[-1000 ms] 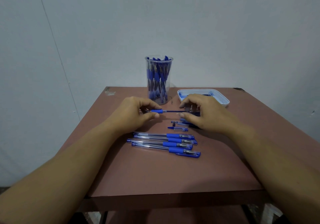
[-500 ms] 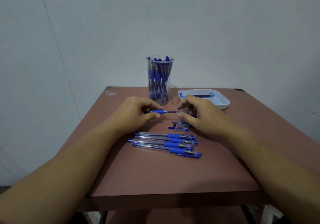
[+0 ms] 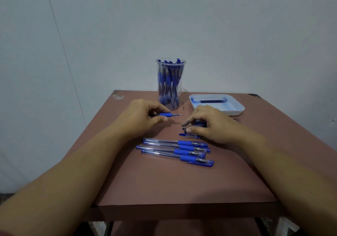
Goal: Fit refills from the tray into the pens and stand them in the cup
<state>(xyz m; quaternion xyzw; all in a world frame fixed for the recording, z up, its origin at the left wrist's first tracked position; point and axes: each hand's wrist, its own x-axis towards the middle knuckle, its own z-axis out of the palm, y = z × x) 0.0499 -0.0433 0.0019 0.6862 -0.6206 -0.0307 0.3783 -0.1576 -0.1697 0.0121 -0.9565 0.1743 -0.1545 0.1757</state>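
Sideways in the left hand (image 3: 140,119): a clear pen with a blue rubber grip (image 3: 165,115), pinched, bare tip pointing right.
Right hand (image 3: 209,124) curls over small blue pen caps (image 3: 189,135) mid-table; whether it grips one, I cannot tell. Tall clear plastic cup (image 3: 170,82) of pens stands at the brown table's (image 3: 164,181) far edge, white rectangular tray (image 3: 237,110) with dark refills (image 3: 212,101) toward the far right corner.
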